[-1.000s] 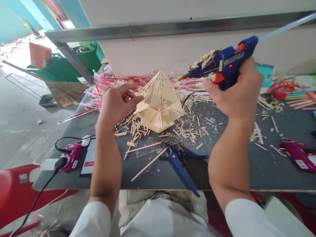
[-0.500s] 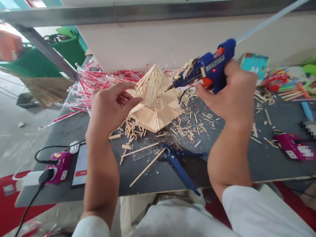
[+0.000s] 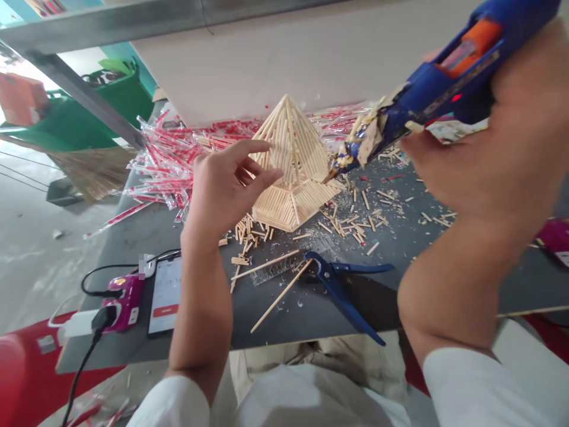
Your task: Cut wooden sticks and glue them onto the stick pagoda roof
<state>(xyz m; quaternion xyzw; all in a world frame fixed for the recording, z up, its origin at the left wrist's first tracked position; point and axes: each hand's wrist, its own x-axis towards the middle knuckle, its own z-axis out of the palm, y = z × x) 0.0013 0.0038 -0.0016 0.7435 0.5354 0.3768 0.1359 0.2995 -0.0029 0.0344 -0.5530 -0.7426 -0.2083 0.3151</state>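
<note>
A pointed model of thin wooden sticks, with a flared base, stands on the dark table. My left hand is at its left side, thumb and index finger curled against the sticks; the other fingers are partly hidden. My right hand is closed round a blue hot glue gun with an orange part and a lit red light. Its nozzle, crusted with glue and stick scraps, points down-left at the model's right edge; whether it touches cannot be made out. Blue-handled cutters lie in front of the model.
Cut stick bits litter the table around the model. Two long sticks lie by a clear ruler. Red-and-clear plastic wrappers heap at the back left. A phone and a magenta power strip with cables sit at left.
The glue gun has come nearer and to the right, its nozzle now at the model's right edge. The model appears turned or tilted, with my left hand still beside it. The view has shifted slightly.
</note>
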